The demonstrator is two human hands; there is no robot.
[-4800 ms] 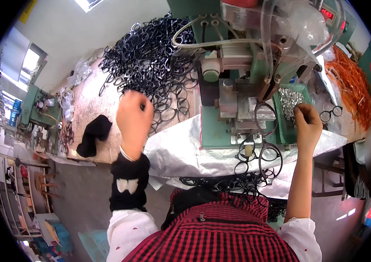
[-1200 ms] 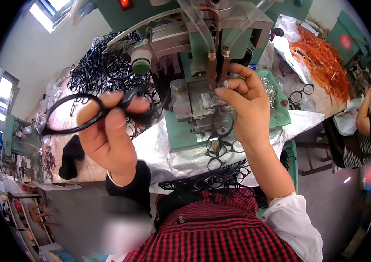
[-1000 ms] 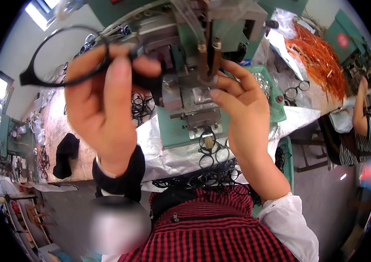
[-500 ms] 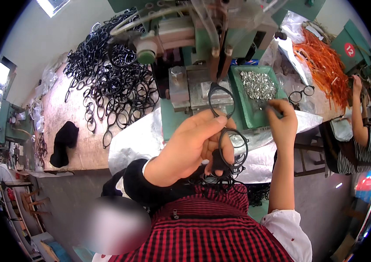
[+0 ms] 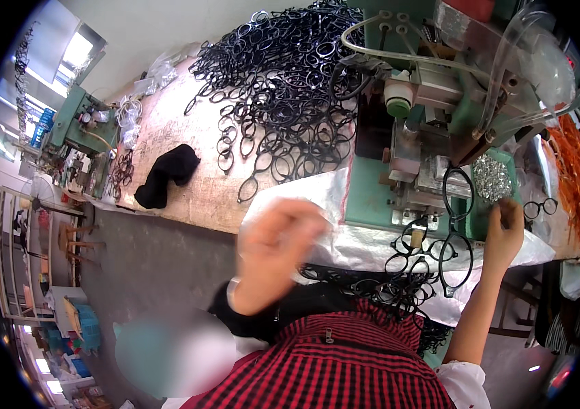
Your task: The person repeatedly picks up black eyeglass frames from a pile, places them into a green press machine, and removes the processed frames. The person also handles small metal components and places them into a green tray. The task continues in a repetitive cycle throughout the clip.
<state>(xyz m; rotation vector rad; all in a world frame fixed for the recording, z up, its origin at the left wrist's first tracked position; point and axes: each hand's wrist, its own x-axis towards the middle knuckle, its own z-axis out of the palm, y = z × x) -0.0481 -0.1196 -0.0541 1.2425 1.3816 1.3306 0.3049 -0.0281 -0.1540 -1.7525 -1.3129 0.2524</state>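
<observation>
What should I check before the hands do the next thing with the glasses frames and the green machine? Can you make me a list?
1. Left hand free to grab a frame: cannot tell, it is blurred in front of the silver sheet.
2. Right hand at the tray of small metal parts: ok, fingers at its edge.
3. Small part pinched in the right hand: cannot tell, too small.
4. Black frame on the green machine: ok, one hangs at its front.
5. More frames ready: ok, a big pile of black frames lies on the table.
</observation>
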